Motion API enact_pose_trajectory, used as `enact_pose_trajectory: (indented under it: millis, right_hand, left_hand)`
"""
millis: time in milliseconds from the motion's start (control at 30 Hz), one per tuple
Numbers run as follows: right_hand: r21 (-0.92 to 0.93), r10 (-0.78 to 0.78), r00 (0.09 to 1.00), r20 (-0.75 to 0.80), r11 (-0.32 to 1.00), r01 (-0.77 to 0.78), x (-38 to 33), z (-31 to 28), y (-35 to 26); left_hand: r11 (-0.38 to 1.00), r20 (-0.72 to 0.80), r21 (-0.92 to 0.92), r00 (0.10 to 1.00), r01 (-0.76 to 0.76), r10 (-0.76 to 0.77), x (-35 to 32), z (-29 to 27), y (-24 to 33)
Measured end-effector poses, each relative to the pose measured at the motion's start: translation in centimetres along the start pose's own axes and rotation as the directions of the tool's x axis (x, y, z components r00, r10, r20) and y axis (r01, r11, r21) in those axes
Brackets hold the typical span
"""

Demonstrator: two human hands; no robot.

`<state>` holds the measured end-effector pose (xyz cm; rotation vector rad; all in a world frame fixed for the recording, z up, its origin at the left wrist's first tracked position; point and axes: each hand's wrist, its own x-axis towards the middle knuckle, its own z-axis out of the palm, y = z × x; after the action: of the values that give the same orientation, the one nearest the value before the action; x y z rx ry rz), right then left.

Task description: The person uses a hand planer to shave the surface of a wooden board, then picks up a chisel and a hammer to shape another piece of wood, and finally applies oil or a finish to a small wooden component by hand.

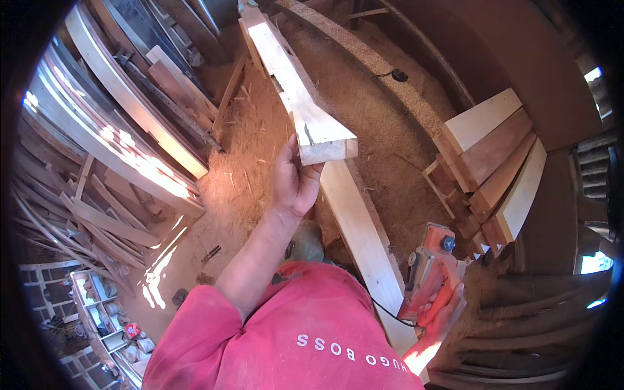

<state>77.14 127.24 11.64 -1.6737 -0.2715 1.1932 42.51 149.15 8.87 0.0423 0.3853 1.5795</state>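
Note:
My left hand (294,181) grips the near end of a long pale wooden board (305,114), fingers under it and thumb along its side. This end flares wider, and its cut face points toward me. The board runs away from me to the top of the view. Down at my right side, my right hand (429,304) is wrapped around the handle of a red power planer (439,242). A black cord (390,314) trails from near the planer. Beneath both lies another pale plank (364,227), running from under the held board toward my right side.
Long boards (130,97) lean at the left, above a heap of thin wood strips (97,214). Several cut wooden pieces (497,156) are stacked at the right. Sawdust (370,110) covers the floor, and a compartmented tray (97,312) of small items sits lower left.

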Motion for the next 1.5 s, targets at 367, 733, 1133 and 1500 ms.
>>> enact_pose_trajectory:
  millis: [367, 733, 1133, 1500]
  right_hand:
    - [-0.023, 0.001, 0.992, -0.129, 1.0, -0.004, 1.3, -1.6, 2.3]
    - [-0.079, -0.079, 0.997, -0.013, 0.994, 0.078, 1.5, -3.0, 3.4]
    - [-0.406, 0.095, 0.992, 0.084, 0.912, -0.053, 2.8, 0.2, 7.6]
    - [-0.479, 0.141, 0.804, 0.577, 0.856, 0.193, 6.7, 8.3, 10.9]
  left_hand:
    - [0.998, 0.04, -0.045, 0.999, 0.033, -0.031, 0.4, 0.1, 0.0]
    - [0.883, -0.198, 0.3, 0.929, 0.36, -0.312, -1.6, 0.0, -1.2]
    - [0.487, -0.451, 0.739, 0.879, 0.465, -0.154, -3.0, -21.2, -11.8]
    - [-0.742, 0.264, 0.653, 0.964, -0.152, 0.035, 18.9, -24.5, 2.7]
